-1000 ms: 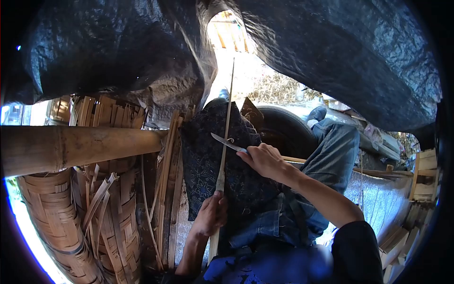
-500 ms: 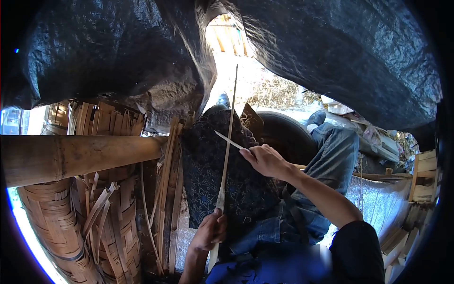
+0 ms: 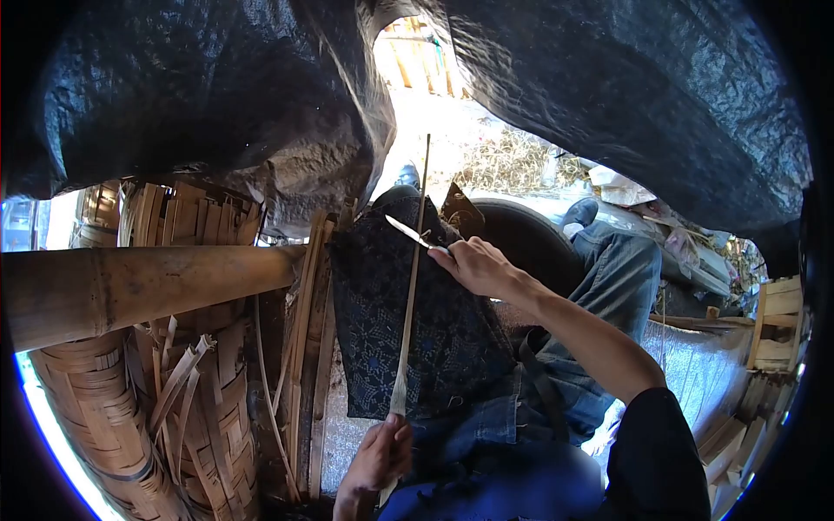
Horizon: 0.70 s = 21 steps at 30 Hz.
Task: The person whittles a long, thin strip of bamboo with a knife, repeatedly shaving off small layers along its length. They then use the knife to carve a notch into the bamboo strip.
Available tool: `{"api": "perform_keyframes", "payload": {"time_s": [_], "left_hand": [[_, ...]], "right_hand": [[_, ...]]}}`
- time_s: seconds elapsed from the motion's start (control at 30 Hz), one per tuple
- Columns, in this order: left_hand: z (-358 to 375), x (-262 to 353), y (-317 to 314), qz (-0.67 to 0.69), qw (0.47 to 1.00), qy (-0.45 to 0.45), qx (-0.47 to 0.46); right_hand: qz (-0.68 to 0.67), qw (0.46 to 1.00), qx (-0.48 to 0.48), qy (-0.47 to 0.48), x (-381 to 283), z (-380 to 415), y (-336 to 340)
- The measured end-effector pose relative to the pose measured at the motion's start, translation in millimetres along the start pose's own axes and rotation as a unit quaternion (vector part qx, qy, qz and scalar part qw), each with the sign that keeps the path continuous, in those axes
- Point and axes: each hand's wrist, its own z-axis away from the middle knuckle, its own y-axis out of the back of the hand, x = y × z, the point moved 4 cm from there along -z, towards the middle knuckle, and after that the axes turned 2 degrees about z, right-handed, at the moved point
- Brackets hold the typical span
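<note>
My left hand (image 3: 380, 456) is closed around the lower part of a long, thin bamboo strip (image 3: 410, 326), which points away from me over my lap. In my right hand (image 3: 482, 265) is a knife (image 3: 407, 231), its pale blade crossing the strip in its upper half and angled up to the left. The blade appears to touch the strip, with a small curl near the crossing. A dark patterned cloth (image 3: 369, 347) lies over my leg beneath the strip. The knife's handle is hidden in my fingers.
A thick bamboo pole (image 3: 148, 291) juts in from the left above woven bamboo baskets (image 3: 91, 408). Upright split slats (image 3: 308, 347) stand beside my leg. A dark tire (image 3: 526, 247) lies ahead. Black plastic sheeting (image 3: 608, 95) hangs overhead. Wood pieces (image 3: 777, 326) sit at the right.
My right hand and the knife have moved slightly up and left along the strip. My left hand has drawn down toward me, and the strip's far tip is lower.
</note>
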Motion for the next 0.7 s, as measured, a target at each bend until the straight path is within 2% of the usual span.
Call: {"api": "perform_keyframes", "payload": {"time_s": [0.23, 0.3, 0.37, 0.43, 0.47, 0.5, 0.53, 0.57, 0.6, 0.63, 0.67, 0.7], "left_hand": [[40, -24, 15, 0.017, 0.998, 0.057, 0.000], [51, -46, 31, -0.012, 0.997, 0.036, 0.073], [73, -41, 17, 0.023, 0.995, 0.064, 0.068], [86, -52, 23, 0.022, 0.987, 0.104, 0.123], [88, -64, 39, 0.020, 0.987, 0.101, 0.121], [90, -82, 60, 0.032, 0.990, 0.115, 0.076], [90, -84, 63, 0.045, 0.990, 0.127, 0.031], [88, -86, 67, 0.048, 0.991, 0.125, 0.033], [86, -79, 60, 0.042, 0.990, 0.126, 0.053], [81, -70, 50, 0.038, 0.988, 0.128, 0.072], [72, -48, 27, 0.064, 0.995, 0.069, 0.011], [55, -57, 41, 0.050, 0.992, 0.111, 0.044]], "right_hand": [[0.003, 1.000, 0.008, 0.013, 7, -16, 1], [0.043, 0.999, 0.007, 0.016, 18, -30, 2], [0.078, 0.997, 0.000, 0.015, 40, -45, -2], [0.166, 0.984, -0.061, 0.003, 73, -65, -12], [0.285, 0.957, -0.057, 0.025, 113, -80, -26], [0.399, 0.914, -0.051, 0.046, 150, -90, -33], [0.403, 0.913, -0.052, -0.022, 168, -93, -18], [0.404, 0.909, -0.056, -0.088, 181, -95, -12], [0.403, 0.909, -0.059, -0.084, 175, -93, -6], [0.190, 0.962, 0.047, -0.191, 168, -84, 18], [-0.036, 0.946, 0.146, -0.288, 163, -71, 35], [-0.033, 0.948, 0.138, -0.286, 151, -61, 38]]}}
